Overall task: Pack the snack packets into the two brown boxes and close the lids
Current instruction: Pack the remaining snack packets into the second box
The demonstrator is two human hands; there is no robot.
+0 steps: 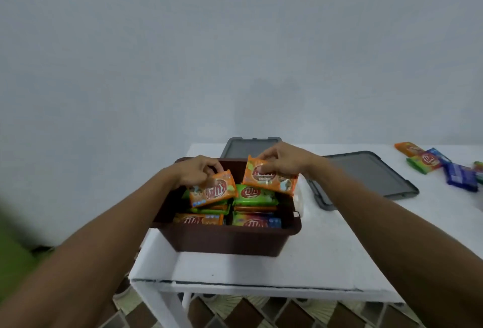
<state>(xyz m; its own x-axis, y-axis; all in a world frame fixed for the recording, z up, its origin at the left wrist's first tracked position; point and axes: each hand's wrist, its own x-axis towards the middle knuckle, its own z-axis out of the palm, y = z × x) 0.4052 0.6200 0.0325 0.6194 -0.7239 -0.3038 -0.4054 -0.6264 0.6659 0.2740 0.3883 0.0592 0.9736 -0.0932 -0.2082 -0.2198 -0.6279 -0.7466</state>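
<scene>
On the white desk (235, 267) stands an open brown box (227, 239) filled with snack packets (254, 194), above which the left hand (198, 171) and the right hand (285, 158) each pinch one orange packet with closed fingers, while two grey lids (371, 173) and loose packets (428, 159) lie behind.

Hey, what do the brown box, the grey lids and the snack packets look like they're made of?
The brown box looks like moulded plastic, matte, with a rolled rim and rounded corners. The two grey lids also look like plastic, dull, with raised moulded edges. The snack packets, such as the orange one in the right hand, seem to be thin printed foil or plastic film: glossy, with crinkled glints.
</scene>
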